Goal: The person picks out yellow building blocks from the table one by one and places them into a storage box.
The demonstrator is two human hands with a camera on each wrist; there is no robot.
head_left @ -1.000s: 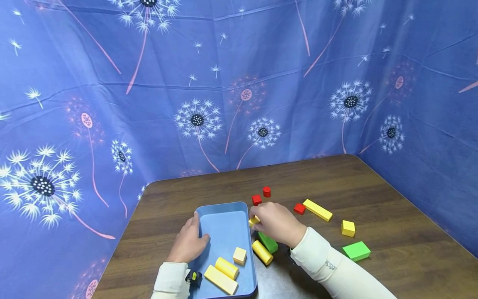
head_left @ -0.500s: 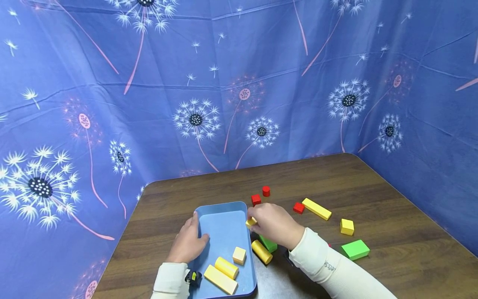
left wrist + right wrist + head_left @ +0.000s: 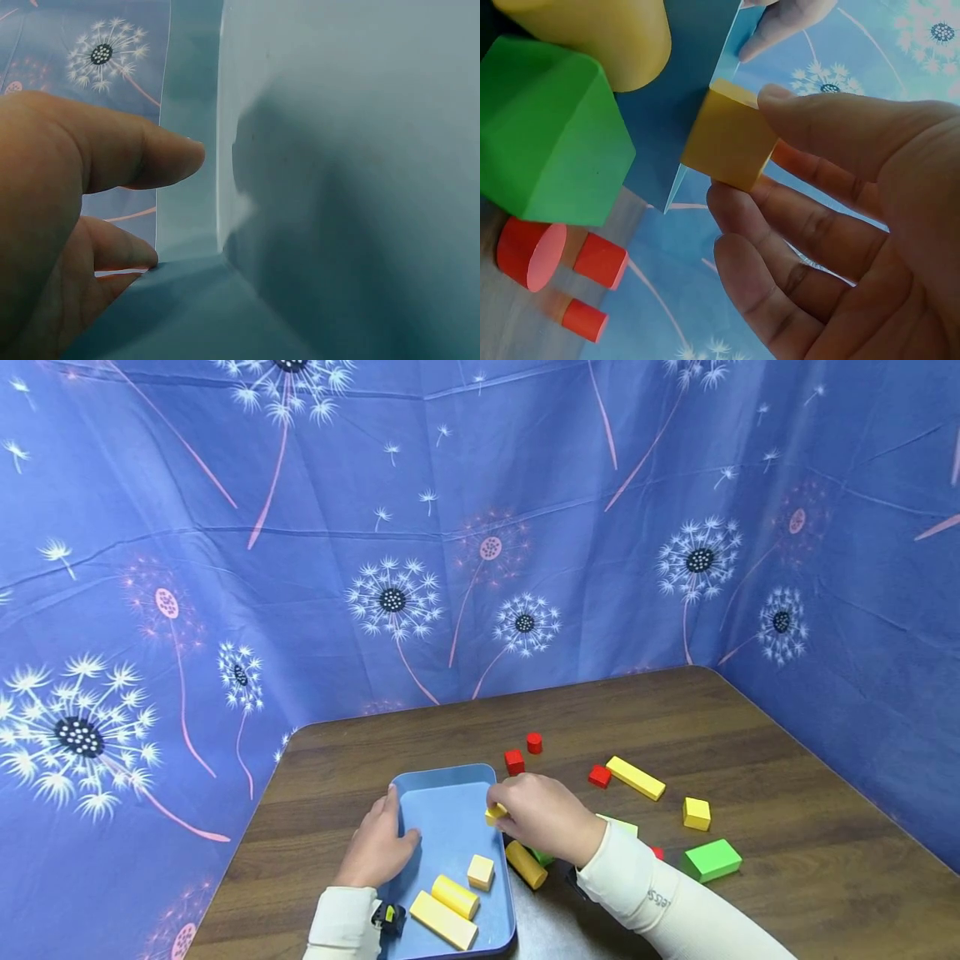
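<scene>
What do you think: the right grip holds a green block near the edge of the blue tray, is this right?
Not quite: the colour is wrong. The right grip holds a yellow block near the edge of the blue tray, as the right wrist view shows.

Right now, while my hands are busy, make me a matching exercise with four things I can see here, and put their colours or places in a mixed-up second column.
Column one:
1. Left hand
2. Right hand
3. Tray
4. Tabletop

Column two:
A. Brown, wood-grained
B. Pinching a yellow block
C. Blue
D. At the tray's left side

Pairs: 1-D, 2-B, 3-C, 4-A.
</scene>
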